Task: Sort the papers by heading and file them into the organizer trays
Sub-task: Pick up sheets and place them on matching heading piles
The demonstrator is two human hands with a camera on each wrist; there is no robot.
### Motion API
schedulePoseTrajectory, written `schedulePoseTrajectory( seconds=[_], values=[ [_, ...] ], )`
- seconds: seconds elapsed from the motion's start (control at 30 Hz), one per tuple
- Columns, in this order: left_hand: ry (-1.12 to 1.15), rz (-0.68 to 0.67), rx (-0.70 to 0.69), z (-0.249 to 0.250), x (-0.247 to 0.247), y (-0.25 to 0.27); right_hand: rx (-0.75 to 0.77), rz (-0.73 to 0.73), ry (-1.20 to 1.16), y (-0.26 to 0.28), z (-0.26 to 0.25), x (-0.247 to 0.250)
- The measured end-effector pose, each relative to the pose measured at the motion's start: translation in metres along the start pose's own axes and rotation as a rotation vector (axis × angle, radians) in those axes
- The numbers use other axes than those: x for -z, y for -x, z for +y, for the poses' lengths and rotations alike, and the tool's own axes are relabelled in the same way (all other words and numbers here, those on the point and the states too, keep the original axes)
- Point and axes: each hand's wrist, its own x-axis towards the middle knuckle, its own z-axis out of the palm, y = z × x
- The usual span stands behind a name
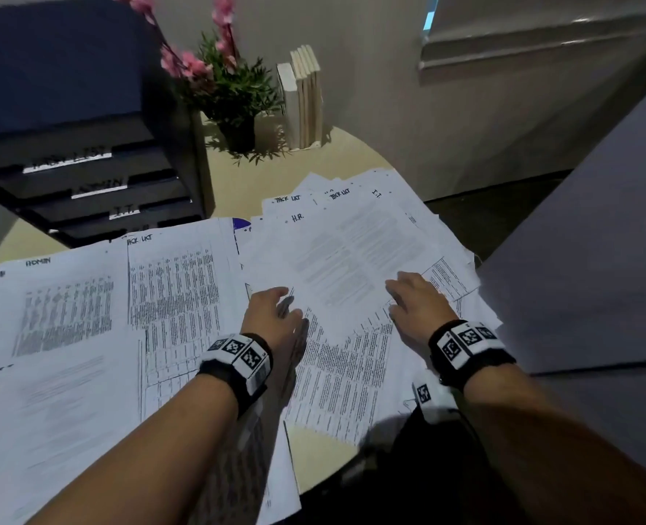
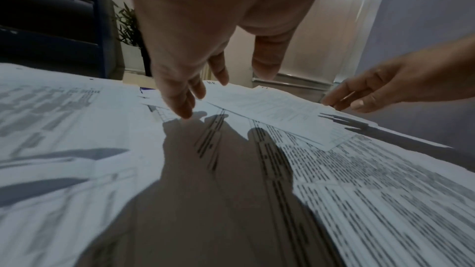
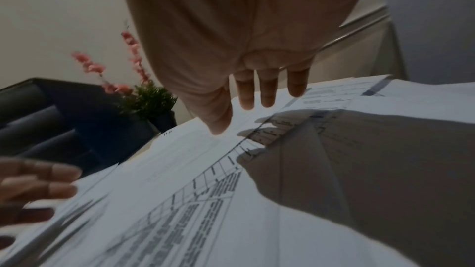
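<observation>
We are hovering both hands over the loose pile on the round table (image 1: pixel 336 149). The H.R. sheet (image 1: pixel 336 255) is lying on top, its long axis running away from us toward the heading. It is sitting between the hands: the left hand (image 1: pixel 276 316) is just off its near left edge, the right hand (image 1: pixel 416 301) at its near right corner. Both are relaxed, fingers extended, gripping nothing. The organizer trays (image 1: pixel 86 183) are standing far left, nearer the left hand. Either hand is equally near; we are judging a two-handed lift likely.
</observation>
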Motion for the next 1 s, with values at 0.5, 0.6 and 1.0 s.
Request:
schedulePoseTrajectory(
  seconds=[0.5, 0.6, 1.0],
  values=[
    [-0.165, 0.256, 0.098, 0.022, 0.008, -0.082, 0.304, -0.355, 0.127, -0.019, 0.003, 0.002],
    [-0.26, 0.17, 0.028, 0.022, 0.014, -0.088, 0.289, -0.305, 0.034, -0.024, 0.007, 0.004],
    [-0.088, 0.04, 0.126, 0.012, -0.003, -0.022, -0.259, 0.129, -0.062, -0.065, 0.015, 0.026]
  ],
)
